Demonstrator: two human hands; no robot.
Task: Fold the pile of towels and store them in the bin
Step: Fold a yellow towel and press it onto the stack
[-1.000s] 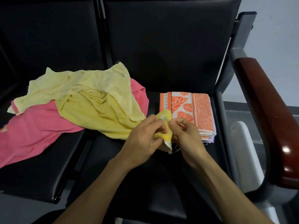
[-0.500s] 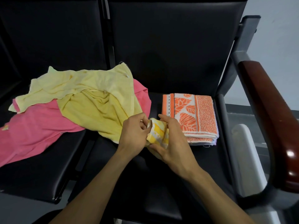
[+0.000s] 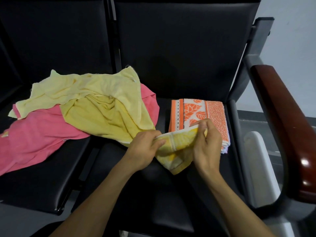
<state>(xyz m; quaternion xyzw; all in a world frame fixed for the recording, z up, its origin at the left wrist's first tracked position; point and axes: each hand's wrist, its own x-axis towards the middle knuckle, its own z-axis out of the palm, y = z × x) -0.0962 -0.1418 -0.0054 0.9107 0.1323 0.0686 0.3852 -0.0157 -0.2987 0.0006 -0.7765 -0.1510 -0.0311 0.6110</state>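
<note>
Both hands, left [image 3: 145,148] and right [image 3: 207,144], pinch a small yellow towel [image 3: 176,147] above a black seat [image 3: 153,194]. Beside it lie 1 folded orange towel [image 3: 201,113], a loose pile [image 3: 82,110], a wooden armrest [image 3: 290,127], and a grey wall [image 3: 290,40].

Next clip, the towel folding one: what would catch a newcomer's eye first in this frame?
First, the two hands at centre: the left hand and right hand each grip the small yellow patterned towel above the black seat. Just behind them lies a folded orange leaf-print towel. On the left, a loose yellow towel sprawls over a pink towel.
</note>
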